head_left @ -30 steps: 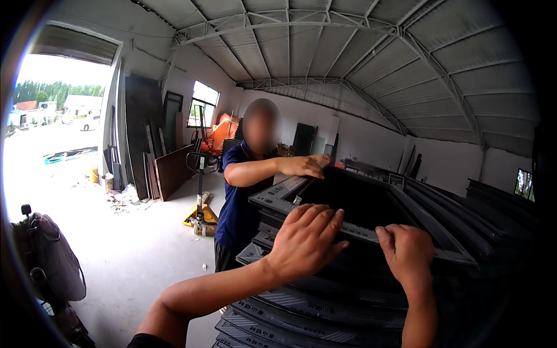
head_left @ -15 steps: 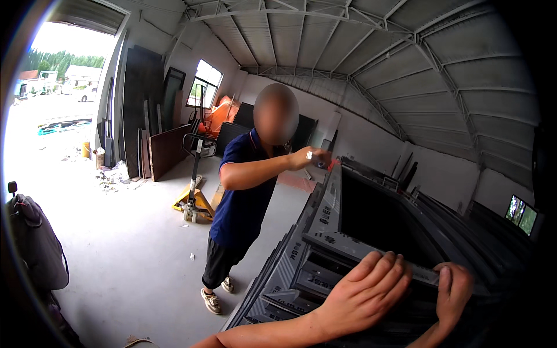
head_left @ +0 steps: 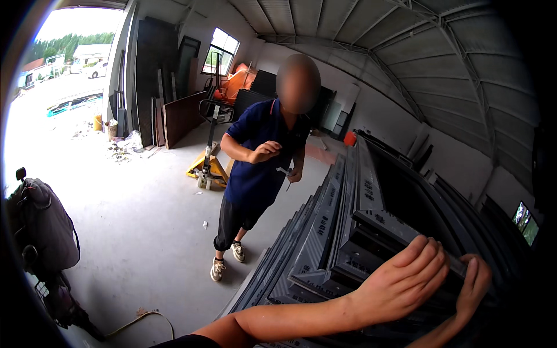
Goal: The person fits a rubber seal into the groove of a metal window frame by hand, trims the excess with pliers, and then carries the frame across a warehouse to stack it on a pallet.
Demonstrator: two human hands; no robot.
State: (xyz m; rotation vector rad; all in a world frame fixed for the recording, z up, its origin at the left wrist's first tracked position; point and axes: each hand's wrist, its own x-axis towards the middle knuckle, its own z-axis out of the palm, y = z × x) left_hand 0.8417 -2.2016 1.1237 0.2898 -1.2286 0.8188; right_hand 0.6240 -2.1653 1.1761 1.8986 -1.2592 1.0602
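Observation:
A dark grey rectangular frame (head_left: 369, 188) with a black centre and printed film on its border lies on top of a stack of similar frames (head_left: 322, 226). On its near edge is my left hand (head_left: 406, 281), fingers bent over the edge. Close beside it on the right, my right hand (head_left: 474, 284) grips the same edge with its thumb on top. The undersides of both grips are hidden. Across the stack's left side stands a co-worker (head_left: 255, 156) in a dark blue shirt, holding a small metal tool (head_left: 284, 171) low in one hand.
Behind the co-worker stands a yellow pallet truck (head_left: 210, 168). Dark panels (head_left: 156, 81) lean by the open doorway at the left. A scooter with a grey cover (head_left: 49, 226) is at the near left, with a hose (head_left: 154, 314) on the floor. A red object (head_left: 350, 138) sits beyond the stack.
The co-worker's outstretched arm has come back from the frame's far corner to the body. My view has shifted; both my hands stay on the near edge.

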